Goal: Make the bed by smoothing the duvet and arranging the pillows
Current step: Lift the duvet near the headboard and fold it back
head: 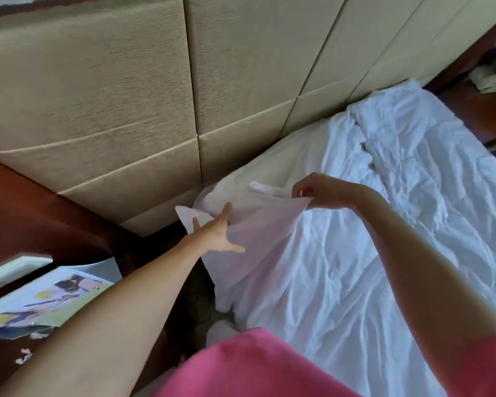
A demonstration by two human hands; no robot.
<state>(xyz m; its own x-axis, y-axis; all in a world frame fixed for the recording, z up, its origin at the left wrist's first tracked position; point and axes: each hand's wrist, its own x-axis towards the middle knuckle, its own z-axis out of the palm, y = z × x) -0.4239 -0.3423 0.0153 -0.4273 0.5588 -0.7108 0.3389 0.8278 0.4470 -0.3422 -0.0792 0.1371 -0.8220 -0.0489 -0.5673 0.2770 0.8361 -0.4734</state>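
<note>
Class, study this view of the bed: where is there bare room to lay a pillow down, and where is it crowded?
Free: the white sheet between the padded headboard and the rumpled duvet. Crowded: the near corner, where the left hand and right hand lift white fabric.

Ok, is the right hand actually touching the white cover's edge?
Touching. The head view shows the right hand pinching the raised edge of the white cover, the fabric pulled taut from its fingers.

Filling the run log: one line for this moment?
left hand open on pillowcase | right hand pinches its edge | duvet wrinkled
</note>
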